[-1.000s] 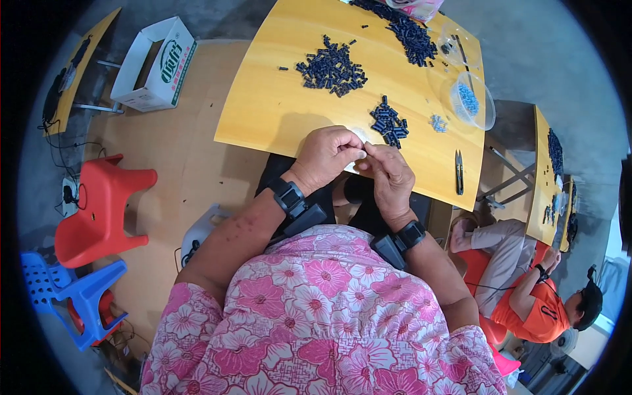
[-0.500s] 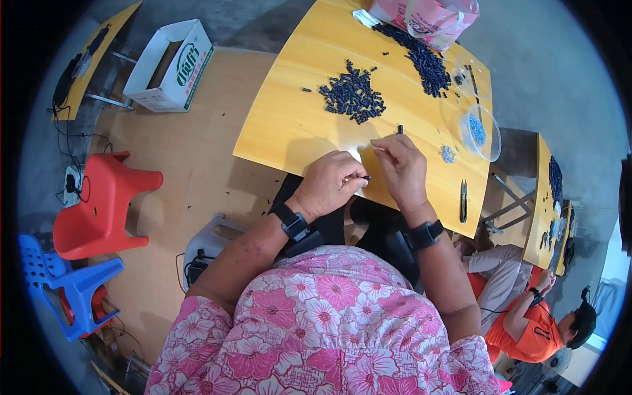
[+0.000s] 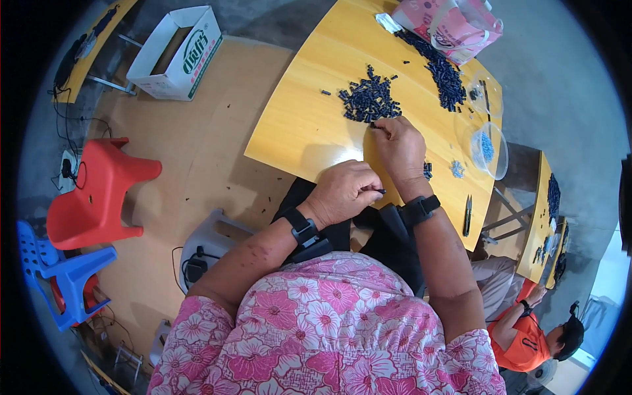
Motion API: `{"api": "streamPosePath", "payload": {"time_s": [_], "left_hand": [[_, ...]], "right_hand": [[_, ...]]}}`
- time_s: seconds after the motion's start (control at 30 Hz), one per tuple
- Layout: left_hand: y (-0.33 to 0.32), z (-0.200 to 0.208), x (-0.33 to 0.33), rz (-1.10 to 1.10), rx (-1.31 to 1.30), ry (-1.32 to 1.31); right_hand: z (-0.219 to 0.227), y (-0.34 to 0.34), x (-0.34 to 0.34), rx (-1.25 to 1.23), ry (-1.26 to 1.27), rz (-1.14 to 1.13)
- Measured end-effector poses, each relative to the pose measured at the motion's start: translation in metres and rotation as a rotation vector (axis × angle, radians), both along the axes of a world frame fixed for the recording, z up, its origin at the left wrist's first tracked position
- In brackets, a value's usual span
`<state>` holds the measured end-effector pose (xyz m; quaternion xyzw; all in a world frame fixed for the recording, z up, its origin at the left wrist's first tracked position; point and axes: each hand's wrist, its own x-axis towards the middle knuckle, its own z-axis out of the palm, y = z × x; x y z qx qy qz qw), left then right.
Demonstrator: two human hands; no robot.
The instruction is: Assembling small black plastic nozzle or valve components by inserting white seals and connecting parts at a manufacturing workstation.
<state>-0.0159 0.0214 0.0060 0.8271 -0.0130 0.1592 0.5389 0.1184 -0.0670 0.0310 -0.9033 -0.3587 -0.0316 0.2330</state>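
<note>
A small black piece (image 3: 382, 191) is being pinched by the left hand (image 3: 347, 189) near the edge of the table (image 3: 299, 122); through loosened fingertips, it could be dropped. Another piece (image 3: 373, 125) is being touched by the right hand (image 3: 403, 148) beside the black pile (image 3: 368, 97); whether it is being clamped cannot be told.

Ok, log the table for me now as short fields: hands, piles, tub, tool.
Left hand: closed on a small dark piece
Right hand: at near edge of middle pile; grip unclear
Far pile: dark pieces, beside pink bag
Near pile: dark pieces, partly hidden by right hand
Tub: clear, holding blue pieces
Loose pieces: pale blue, on yellow table left of tub
Tool: slim, black, near table's right edge
</note>
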Motion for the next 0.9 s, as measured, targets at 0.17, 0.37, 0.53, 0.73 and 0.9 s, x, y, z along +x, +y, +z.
{"api": "streamPosePath", "payload": {"time_s": [0.17,0.37,0.53,0.73,0.9], "left_hand": [[0.002,-0.001,0.000,-0.024,0.000,-0.001],[0.001,0.000,0.000,-0.023,-0.012,0.006],[-0.001,-0.001,0.000,0.009,-0.017,0.022],[-0.003,0.001,0.001,0.020,-0.012,0.028],[-0.004,0.000,0.000,0.022,-0.007,0.073]], "right_hand": [[0.002,0.001,-0.005,-0.062,-0.026,0.042],[-0.007,-0.013,-0.005,-0.004,-0.002,0.002],[-0.002,-0.021,-0.010,-0.089,-0.034,0.163],[-0.009,-0.034,-0.011,-0.126,-0.080,0.220],[-0.005,-0.039,-0.015,-0.138,-0.096,0.271]]}}
